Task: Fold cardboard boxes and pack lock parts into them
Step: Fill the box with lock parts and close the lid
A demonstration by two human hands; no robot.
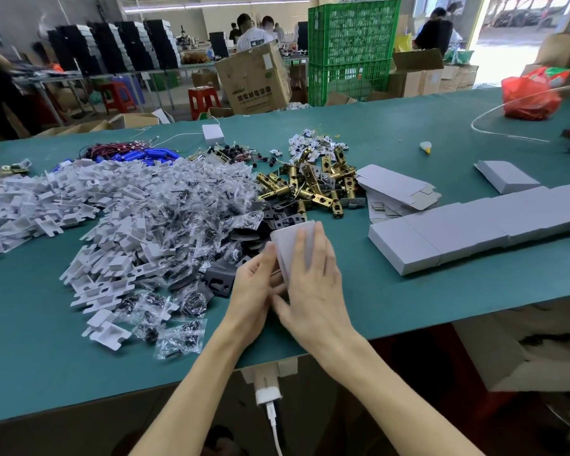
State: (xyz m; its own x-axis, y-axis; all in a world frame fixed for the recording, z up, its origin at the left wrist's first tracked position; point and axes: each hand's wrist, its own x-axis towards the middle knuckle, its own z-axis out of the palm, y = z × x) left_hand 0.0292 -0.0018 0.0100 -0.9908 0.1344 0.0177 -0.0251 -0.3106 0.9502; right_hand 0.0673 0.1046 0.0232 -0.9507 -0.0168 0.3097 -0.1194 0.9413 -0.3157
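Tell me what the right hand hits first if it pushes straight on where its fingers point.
Probably the dark grey flat metal plates just past the small white cardboard box under the right hand, then the pile of brass latch bolts. How high the hand is held is unclear.

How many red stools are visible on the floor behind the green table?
2. The right stool stands beside the big brown carton; the left stool stands further left on the floor. More may be hidden behind the table.
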